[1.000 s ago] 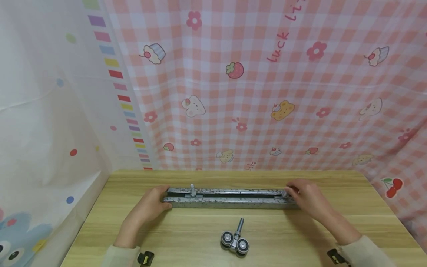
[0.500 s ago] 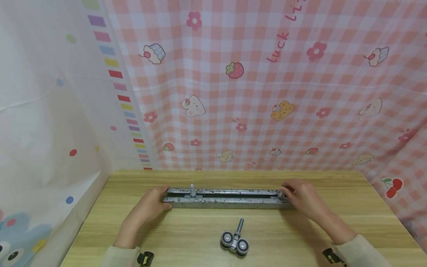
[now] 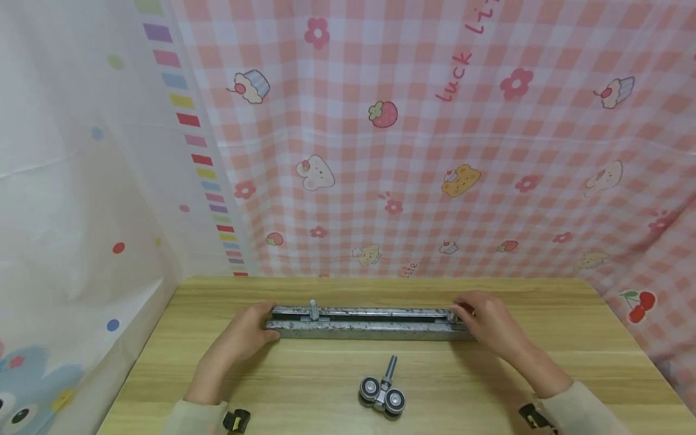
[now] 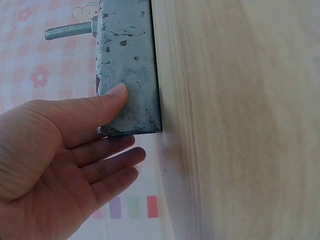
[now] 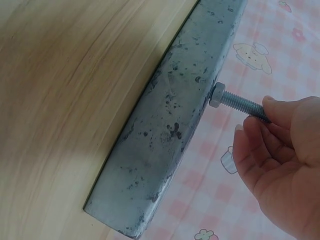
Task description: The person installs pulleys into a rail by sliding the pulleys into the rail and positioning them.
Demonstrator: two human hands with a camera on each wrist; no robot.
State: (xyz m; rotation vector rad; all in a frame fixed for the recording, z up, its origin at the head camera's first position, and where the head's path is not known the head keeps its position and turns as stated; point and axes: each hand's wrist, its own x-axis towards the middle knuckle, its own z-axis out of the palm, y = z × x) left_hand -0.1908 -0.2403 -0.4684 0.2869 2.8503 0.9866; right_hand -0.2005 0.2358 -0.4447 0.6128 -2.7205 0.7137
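Observation:
A scuffed metal rail (image 3: 375, 330) with a slot along its top lies across the table. My left hand (image 3: 243, 336) grips its left end; in the left wrist view the thumb (image 4: 112, 102) presses on the side face. Near that end a threaded bolt (image 3: 313, 310) stands up from the slot. Toward the other end, my right hand (image 3: 492, 323) pinches the tip of a second bolt (image 5: 242, 104) between thumb and fingers, and a hex nut (image 5: 217, 95) sits at its base. Whatever carries the bolts inside the rail is mostly hidden.
A loose roller trolley (image 3: 383, 396) with black-rimmed wheels and a threaded bolt lies in front of the rail on the wooden table (image 3: 304, 386). Behind the table hangs a pink checked cloth (image 3: 348, 145), with a white cloth (image 3: 76, 199) at the left.
My right hand has moved a little to the left along the rail, and the bolt it pinches has slid with it. The left hand, the rail and the loose trolley look unmoved.

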